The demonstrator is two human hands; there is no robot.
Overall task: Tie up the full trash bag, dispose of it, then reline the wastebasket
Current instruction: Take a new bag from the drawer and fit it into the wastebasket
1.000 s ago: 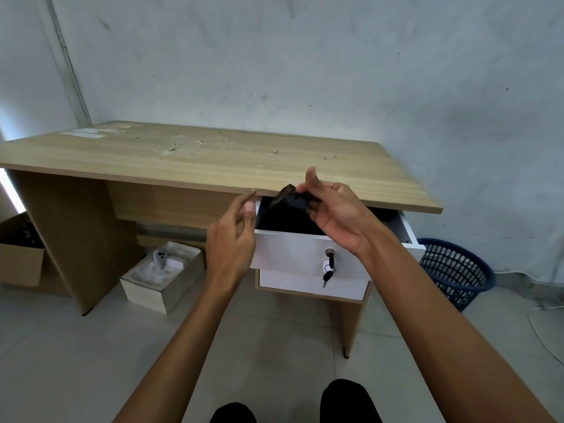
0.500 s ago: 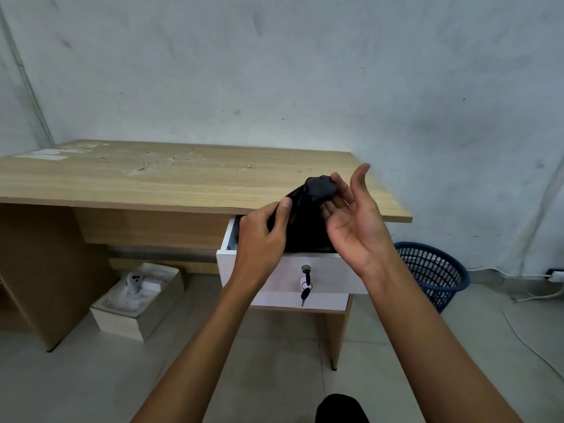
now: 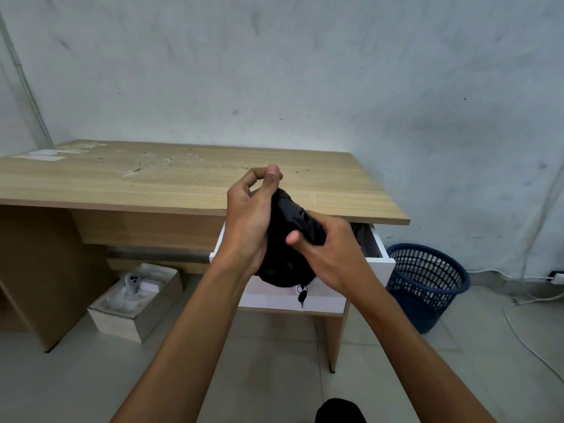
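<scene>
Now both your hands hold the black bag (image 3: 290,239) at frame centre above the open drawer (image 3: 378,248), left hand (image 3: 250,215) and right hand (image 3: 329,257) curled round it; it looks light, limp and slippery, so pinch an edge.

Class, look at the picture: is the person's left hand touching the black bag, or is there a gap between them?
Touching. The head view shows the left hand wrapped against the side of the bunched black bag, with no gap along its palm.
</scene>
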